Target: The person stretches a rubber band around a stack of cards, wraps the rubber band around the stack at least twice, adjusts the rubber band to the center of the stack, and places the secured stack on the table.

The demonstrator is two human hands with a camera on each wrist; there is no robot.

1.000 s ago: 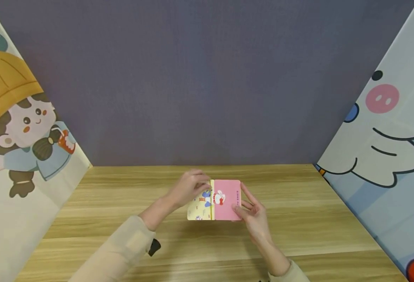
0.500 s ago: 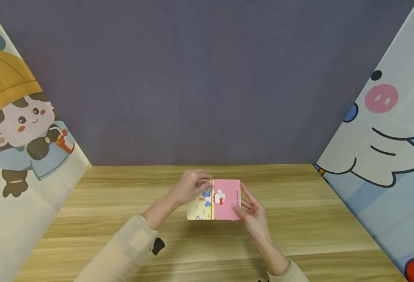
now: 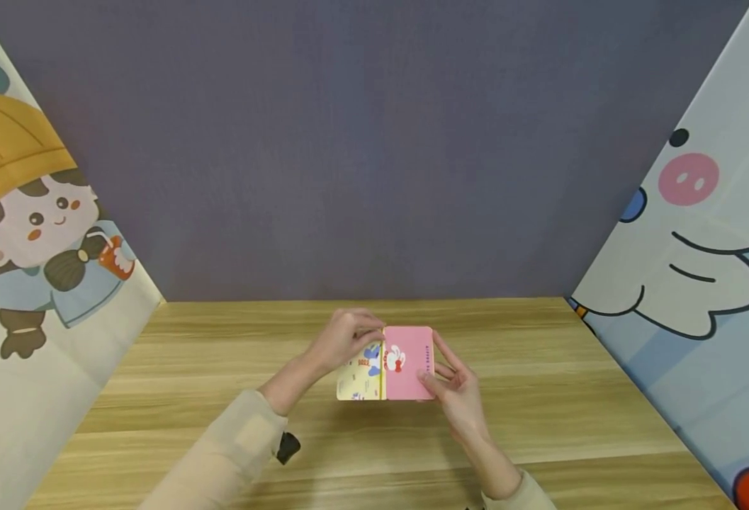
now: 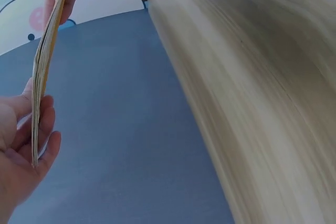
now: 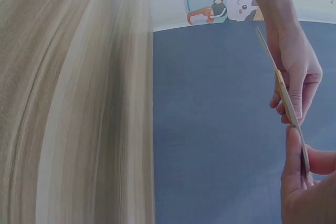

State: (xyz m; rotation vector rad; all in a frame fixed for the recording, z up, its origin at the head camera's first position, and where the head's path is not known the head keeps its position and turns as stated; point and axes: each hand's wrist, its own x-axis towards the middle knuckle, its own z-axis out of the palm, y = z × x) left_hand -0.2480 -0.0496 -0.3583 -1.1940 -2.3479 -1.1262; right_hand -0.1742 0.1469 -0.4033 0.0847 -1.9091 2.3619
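A small open notebook (image 3: 409, 368) is held up above the table, its pink panel with a white rabbit on the right and its yellow patterned panel (image 3: 352, 384) on the left. My left hand (image 3: 342, 340) pinches its upper edge near the yellow spine, thumb in front. At the right edge, my right hand (image 3: 462, 397) grips the pink panel, its thumb lying on the front and the other fingers behind. Both wrist views show the notebook (image 4: 46, 59) edge-on, with layered pages at the left hand (image 4: 23, 150).
Below the hands lies a wood-grain table (image 3: 578, 411). A dark grey-blue panel (image 3: 374, 156) rises behind it, and cartoon-printed walls (image 3: 712, 283) flank both sides. A black object (image 3: 288, 448) sticks out by the left sleeve.
Both hands keep their hold on the notebook, which stays almost in place. The left forearm has shifted slightly to the right, and the head view has drifted a little.
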